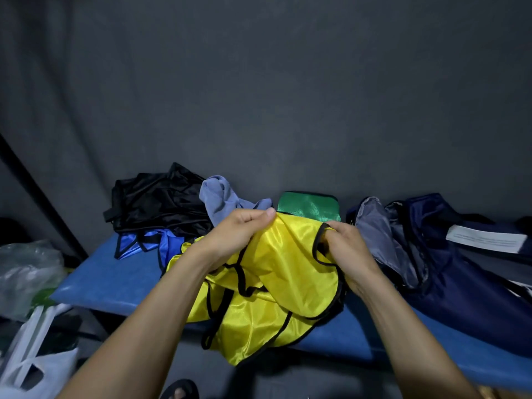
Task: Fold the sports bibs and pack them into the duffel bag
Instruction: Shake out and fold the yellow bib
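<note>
A shiny yellow bib [267,306] with black trim hangs crumpled over the front edge of the blue bench [98,280]. My left hand [236,234] pinches its top edge, and my right hand [345,249] grips the black-trimmed opening on its right side. Behind lie a black bib [155,203], a grey-blue bib [221,200], a blue bib [155,243] and a folded green bib [309,208]. The navy duffel bag [449,269] lies open on the right of the bench, its grey lining showing.
A dark grey cloth backdrop [259,96] hangs right behind the bench. Clear and white plastic bags [28,312] sit on the floor at the left. A sandalled foot [180,391] shows at the bottom edge.
</note>
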Demonstrator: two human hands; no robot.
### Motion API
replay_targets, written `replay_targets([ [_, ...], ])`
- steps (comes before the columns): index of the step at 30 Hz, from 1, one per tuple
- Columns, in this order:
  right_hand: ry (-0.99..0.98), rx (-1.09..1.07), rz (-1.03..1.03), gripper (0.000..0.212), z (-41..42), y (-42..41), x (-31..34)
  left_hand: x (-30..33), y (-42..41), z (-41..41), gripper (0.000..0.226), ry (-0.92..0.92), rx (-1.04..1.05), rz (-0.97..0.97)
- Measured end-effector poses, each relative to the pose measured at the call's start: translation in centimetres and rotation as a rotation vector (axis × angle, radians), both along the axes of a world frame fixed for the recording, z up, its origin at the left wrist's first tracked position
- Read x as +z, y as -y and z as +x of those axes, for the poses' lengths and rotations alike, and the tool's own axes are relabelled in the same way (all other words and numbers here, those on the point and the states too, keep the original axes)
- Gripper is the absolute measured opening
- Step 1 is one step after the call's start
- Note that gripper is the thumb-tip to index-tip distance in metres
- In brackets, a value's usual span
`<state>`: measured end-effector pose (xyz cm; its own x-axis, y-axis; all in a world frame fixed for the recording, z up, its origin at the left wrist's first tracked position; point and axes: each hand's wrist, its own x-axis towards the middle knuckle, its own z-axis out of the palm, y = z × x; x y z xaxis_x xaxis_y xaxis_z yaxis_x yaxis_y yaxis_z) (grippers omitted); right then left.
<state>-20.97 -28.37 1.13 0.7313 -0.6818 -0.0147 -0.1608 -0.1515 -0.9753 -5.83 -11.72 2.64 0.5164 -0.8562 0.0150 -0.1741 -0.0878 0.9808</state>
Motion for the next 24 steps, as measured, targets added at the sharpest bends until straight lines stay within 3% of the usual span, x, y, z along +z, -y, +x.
replay_targets([
  [3, -0.018, 0.02, -0.042, 0.02, 0.0, 0.1, -0.2, 0.0, 0.7, 0.6, 0.052, -0.118, 0.252, -0.034],
  [6, 0.021, 0.009, -0.023, 0.03, 0.1, 0.3, -0.2, 0.4, 0.7, 1.6, 0.047, -0.093, 0.543, -0.211],
  [8, 0.031, -0.079, -0.011, 0.024, 0.1, 0.5, -0.4, 1.2, 0.4, 1.8, 0.036, -0.04, 0.574, -0.344],
  [10, 0.046, -0.19, 0.011, 0.022, 0.1, 0.6, -0.6, 2.7, -0.1, 0.8, 0.015, 0.13, 0.482, -0.421],
  [11, 0.064, -0.23, 0.021, 0.028, 0.2, 0.6, -0.6, 3.4, -0.3, -0.2, 0.026, 0.292, 0.403, -0.434],
  [13, 0.055, -0.296, -0.006, 0.037, 0.6, 0.5, -0.5, 4.0, -0.6, -2.2, 0.033, 0.577, 0.174, -0.35],
  [15, 0.006, -0.351, -0.083, 0.036, 1.0, 0.2, -0.2, 3.2, -0.5, -4.0, 0.029, 0.756, -0.01, -0.125],
  [17, -0.003, -0.381, -0.134, 0.029, 1.3, -0.3, 0.1, 1.8, 0.0, -5.7, 0.026, 0.874, -0.12, 0.116],
  [19, 0.047, -0.375, -0.12, 0.021, 1.7, -0.9, -0.2, 0.2, 0.6, -7.5, 0.045, 1.036, -0.16, 0.316],
  [21, 0.107, -0.33, -0.033, 0.014, 2.3, -1.3, -0.7, -1.1, 1.3, -8.8, 0.061, 1.085, -0.111, 0.421],
  [24, 0.121, -0.24, 0.017, 0.022, 3.0, -1.2, -1.4, -2.4, 2.1, -9.3, 0.057, 0.966, 0.013, 0.364],
])
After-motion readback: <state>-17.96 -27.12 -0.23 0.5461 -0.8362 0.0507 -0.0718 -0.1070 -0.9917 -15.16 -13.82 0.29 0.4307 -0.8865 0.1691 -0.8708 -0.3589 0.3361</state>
